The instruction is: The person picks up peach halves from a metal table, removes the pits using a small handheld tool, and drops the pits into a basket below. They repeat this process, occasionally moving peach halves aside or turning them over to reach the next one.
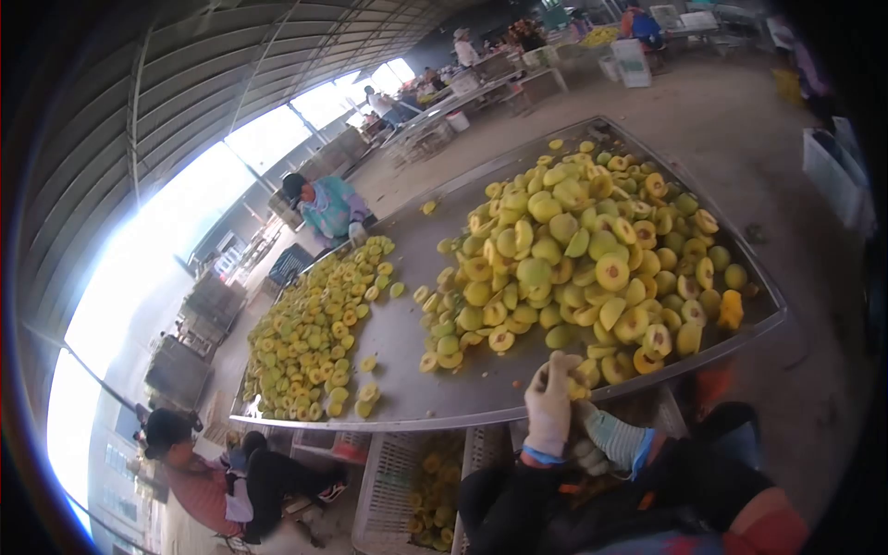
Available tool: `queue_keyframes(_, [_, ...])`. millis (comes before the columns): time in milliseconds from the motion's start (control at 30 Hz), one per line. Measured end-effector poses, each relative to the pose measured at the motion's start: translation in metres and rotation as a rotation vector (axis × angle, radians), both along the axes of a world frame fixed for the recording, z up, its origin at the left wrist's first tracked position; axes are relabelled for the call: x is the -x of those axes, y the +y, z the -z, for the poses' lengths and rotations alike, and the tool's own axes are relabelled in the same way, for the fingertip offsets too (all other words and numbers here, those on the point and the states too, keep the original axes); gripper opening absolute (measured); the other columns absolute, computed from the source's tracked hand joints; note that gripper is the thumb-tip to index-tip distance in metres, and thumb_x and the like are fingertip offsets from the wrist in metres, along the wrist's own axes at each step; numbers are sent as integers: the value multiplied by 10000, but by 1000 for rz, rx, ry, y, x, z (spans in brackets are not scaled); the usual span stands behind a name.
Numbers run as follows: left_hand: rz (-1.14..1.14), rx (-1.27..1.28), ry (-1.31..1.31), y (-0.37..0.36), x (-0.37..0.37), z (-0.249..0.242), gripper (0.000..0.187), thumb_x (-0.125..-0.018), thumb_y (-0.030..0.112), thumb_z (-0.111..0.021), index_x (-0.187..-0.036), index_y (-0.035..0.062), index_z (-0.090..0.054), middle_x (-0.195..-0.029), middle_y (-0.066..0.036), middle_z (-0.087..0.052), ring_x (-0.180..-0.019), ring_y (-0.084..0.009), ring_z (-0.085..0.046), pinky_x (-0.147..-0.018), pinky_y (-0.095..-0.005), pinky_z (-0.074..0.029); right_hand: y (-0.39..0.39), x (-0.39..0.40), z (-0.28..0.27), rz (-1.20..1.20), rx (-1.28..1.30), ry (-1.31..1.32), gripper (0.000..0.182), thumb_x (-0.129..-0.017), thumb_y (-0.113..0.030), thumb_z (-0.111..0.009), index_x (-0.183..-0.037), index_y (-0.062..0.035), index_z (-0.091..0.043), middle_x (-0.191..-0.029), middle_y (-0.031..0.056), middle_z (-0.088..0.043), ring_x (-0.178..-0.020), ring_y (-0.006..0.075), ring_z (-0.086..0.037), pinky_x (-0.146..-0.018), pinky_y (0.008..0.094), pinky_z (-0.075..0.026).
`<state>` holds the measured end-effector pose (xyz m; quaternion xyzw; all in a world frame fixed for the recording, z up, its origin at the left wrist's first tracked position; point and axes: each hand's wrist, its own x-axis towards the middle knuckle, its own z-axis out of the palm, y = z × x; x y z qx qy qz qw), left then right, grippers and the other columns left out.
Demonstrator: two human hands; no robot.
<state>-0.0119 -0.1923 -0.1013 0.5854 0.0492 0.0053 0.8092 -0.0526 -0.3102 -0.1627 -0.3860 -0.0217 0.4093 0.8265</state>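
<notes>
My left hand (548,407), in a pale glove with a blue cuff, is raised at the near edge of the metal table (435,388). Its fingers are closed around a yellow peach half (581,381), partly hidden by the glove. Just below and to the right is my right hand (608,442), in a striped glove, with curled fingers. Whatever they grip, if anything, is hidden. Beyond both hands rises a large heap of halved yellow-green peaches (555,250), many with the pit or its hollow showing.
A second spread of peach halves (310,342) covers the table's left side. Below the edge stands a white crate (384,490) with fruit inside. One person (328,208) works across the table; another (199,481) sits at lower left. More people and tables are farther back.
</notes>
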Motion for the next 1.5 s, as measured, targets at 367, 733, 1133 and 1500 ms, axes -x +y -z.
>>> queue_keyframes(367, [409,-200,-6,15,-3,-18,418,-1037,330,-541,-943,-59,-663,-739,-110,-654,-682,-194,-649,-642,-303,-540,-17,17,-71,-176,105,156,556,-957,-711,-435,-772,-187,-463,-581,-101,-313,-434,29,-240,-393,218,-172])
queue_keyframes(733, [431,-255,-18,10,8,-33,398,-1021,246,-483,-855,-63,-673,-695,-125,-666,-636,-200,-650,-618,-310,-547,-21,20,-65,-204,155,95,524,-965,-684,-457,-887,-167,-490,-585,-105,-282,-423,12,-218,-368,201,-161])
queue_keyframes(1133, [44,145,-30,-3,15,-12,498,-1010,498,-509,-898,18,-577,-702,-94,-533,-560,-274,-582,-521,-377,-488,18,22,-18,264,388,-486,476,-1042,-476,-477,-990,-47,-676,-766,49,-623,-702,166,-573,-654,312,-472])
queue_keyframes(1500, [193,192,-149,11,23,-19,491,-1037,487,-453,-871,40,-569,-676,-85,-534,-581,-271,-577,-542,-389,-488,21,23,-18,196,284,-556,454,-1020,-526,-489,-1036,-104,-655,-804,58,-627,-698,200,-581,-643,328,-474])
